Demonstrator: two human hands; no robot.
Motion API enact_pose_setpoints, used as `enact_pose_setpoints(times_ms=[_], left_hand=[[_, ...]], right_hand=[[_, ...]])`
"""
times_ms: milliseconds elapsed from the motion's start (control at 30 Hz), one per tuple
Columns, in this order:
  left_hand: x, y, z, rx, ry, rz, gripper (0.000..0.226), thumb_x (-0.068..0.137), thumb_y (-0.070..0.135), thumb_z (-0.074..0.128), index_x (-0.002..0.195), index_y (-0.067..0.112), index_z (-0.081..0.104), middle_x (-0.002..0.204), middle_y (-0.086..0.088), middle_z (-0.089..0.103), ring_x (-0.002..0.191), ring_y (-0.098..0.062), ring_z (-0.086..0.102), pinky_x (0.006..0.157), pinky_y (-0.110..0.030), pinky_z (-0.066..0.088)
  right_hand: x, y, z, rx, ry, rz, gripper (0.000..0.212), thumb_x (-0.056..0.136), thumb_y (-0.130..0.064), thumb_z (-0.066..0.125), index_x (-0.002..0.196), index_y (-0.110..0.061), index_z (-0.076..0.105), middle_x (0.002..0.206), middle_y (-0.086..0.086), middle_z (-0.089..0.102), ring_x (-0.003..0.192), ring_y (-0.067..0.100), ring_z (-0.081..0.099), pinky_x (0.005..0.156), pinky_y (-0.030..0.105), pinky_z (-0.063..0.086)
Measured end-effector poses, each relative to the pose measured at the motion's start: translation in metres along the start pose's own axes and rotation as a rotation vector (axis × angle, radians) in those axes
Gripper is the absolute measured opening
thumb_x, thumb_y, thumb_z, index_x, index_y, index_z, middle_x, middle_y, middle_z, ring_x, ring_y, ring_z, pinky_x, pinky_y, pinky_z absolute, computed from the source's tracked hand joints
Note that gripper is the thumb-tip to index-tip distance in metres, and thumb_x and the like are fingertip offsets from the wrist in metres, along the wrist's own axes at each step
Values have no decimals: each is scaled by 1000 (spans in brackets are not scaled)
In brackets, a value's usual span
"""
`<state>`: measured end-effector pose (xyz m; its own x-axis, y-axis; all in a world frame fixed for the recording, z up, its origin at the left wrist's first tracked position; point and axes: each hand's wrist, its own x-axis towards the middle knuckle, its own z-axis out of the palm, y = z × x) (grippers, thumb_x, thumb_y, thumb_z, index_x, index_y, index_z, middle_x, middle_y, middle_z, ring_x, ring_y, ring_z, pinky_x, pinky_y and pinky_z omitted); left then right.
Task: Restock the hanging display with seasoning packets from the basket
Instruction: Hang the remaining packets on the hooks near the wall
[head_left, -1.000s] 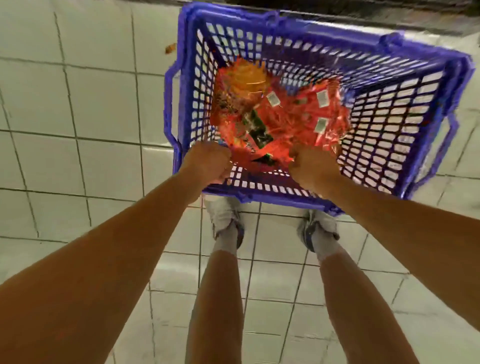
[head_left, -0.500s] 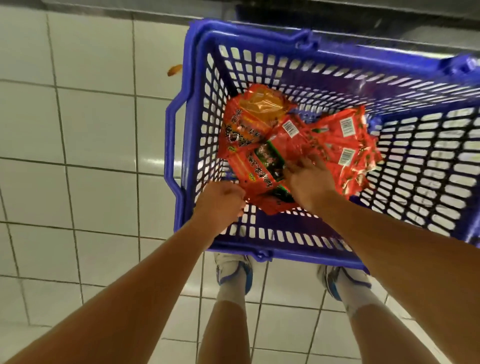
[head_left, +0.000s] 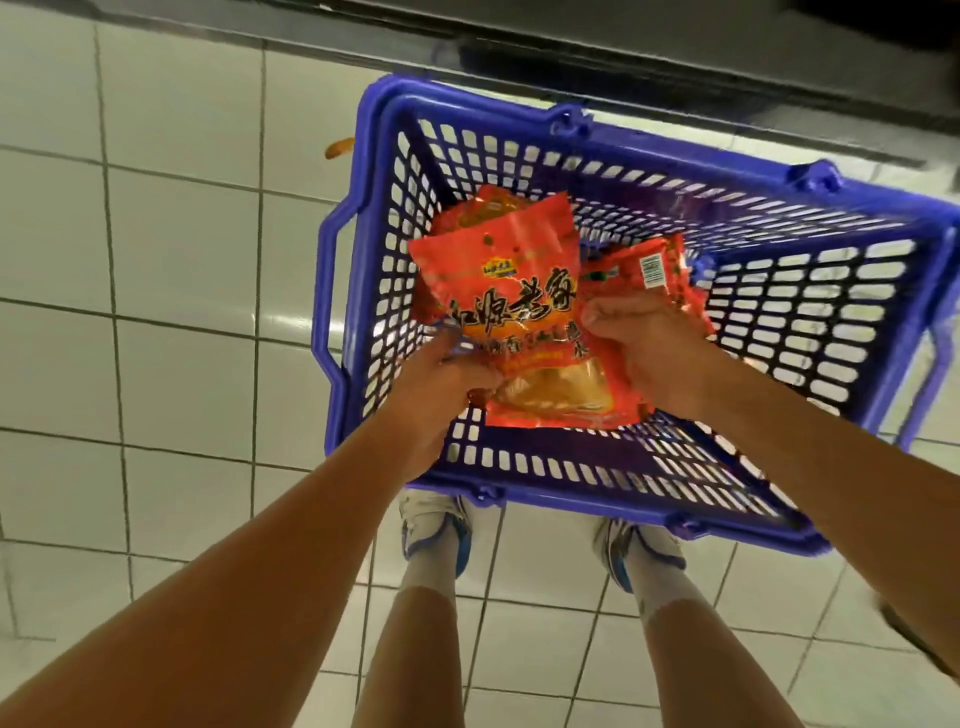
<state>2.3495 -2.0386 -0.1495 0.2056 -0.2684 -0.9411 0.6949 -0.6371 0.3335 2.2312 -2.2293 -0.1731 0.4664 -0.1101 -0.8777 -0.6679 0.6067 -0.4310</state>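
Note:
A blue plastic basket (head_left: 358, 270) stands on the tiled floor in front of my feet. Above its inside, a red seasoning packet (head_left: 511, 291) with black lettering and a clear window is raised, face up. My left hand (head_left: 441, 387) grips its lower left edge. My right hand (head_left: 641, 345) pinches its right edge. More red packets (head_left: 657, 267) lie in the basket beneath, partly hidden by the raised one. The hanging display is out of view.
Pale floor tiles (head_left: 182, 260) spread to the left and behind me. A dark shelf base (head_left: 675, 78) runs along the far side of the basket. A small orange scrap (head_left: 338, 148) lies on the floor by the basket's far left corner.
Both hands were down among the packets in the basket. Now they hold one packet lifted up, printed face towards me. The view has shifted, putting the basket further right.

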Motion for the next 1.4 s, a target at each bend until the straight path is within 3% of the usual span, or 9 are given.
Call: enact_pose_setpoints(times_ms=[133, 300, 367, 433, 533, 667, 1033, 1167, 1400], left_hand=[[4, -4, -1, 7, 137, 60, 24, 92, 7, 67, 113, 20, 69, 103, -4, 75, 92, -20, 71, 84, -44, 57], [13, -14, -11, 179, 289, 160, 28, 96, 17, 64, 106, 42, 59, 103, 15, 66, 96, -7, 64, 71, -27, 51], [18, -15, -14, 162, 310, 158, 31, 97, 15, 62, 121, 36, 59, 108, 15, 68, 98, -6, 64, 74, -28, 50], [24, -13, -14, 153, 312, 131, 35, 98, 14, 60, 128, 32, 57, 112, 14, 69, 101, -9, 64, 76, -31, 50], [32, -13, -13, 170, 310, 118, 32, 99, 16, 61, 127, 31, 58, 106, 16, 68, 97, -6, 63, 69, -27, 46], [34, -16, -12, 153, 349, 107, 33, 98, 17, 61, 128, 32, 57, 110, 14, 69, 102, -12, 66, 83, -38, 54], [24, -7, -15, 194, 380, 117, 32, 97, 13, 58, 123, 31, 55, 108, 11, 69, 98, -14, 66, 71, -31, 52], [5, 6, -7, 180, 398, 125, 36, 92, 9, 57, 123, 28, 56, 105, 5, 70, 97, -20, 67, 73, -34, 53], [-46, 40, 12, 86, 433, 152, 38, 88, 20, 61, 121, 37, 59, 106, 9, 69, 99, -20, 66, 84, -39, 53]], right_hand=[[18, 7, -10, -207, 175, -21, 18, 101, -11, 56, 97, -14, 73, 95, 10, 76, 89, 27, 72, 81, 41, 57], [44, 40, -42, -1115, 554, -129, 20, 97, -19, 56, 109, -10, 70, 91, 11, 70, 80, 29, 66, 63, 25, 44], [52, 58, -51, -1392, 499, -173, 42, 94, -23, 60, 133, -8, 56, 131, 21, 60, 121, 40, 57, 90, 43, 52], [60, 75, -54, -1642, 322, -166, 78, 91, -28, 66, 156, -12, 25, 165, 17, 21, 154, 38, 16, 120, 58, 26], [71, 91, -54, -1793, 188, -80, 107, 92, -42, 66, 158, -21, -16, 166, 11, -22, 151, 36, -23, 119, 58, -5], [72, 116, -40, -2009, -2, -298, 120, 87, -32, 71, 155, -27, -29, 158, 10, -40, 147, 35, -33, 121, 65, -5], [44, 83, -49, -1873, 42, -418, 64, 93, -40, 58, 152, -21, 41, 157, 3, 44, 150, 32, 30, 124, 53, 19], [3, 42, -67, -1403, 118, -350, 47, 92, -29, 42, 134, -16, 61, 119, 12, 71, 110, 33, 65, 98, 42, 51], [-80, -19, -96, -493, 46, -119, 39, 86, 12, 64, 107, -18, 78, 90, 0, 79, 84, 18, 76, 77, 31, 61]])
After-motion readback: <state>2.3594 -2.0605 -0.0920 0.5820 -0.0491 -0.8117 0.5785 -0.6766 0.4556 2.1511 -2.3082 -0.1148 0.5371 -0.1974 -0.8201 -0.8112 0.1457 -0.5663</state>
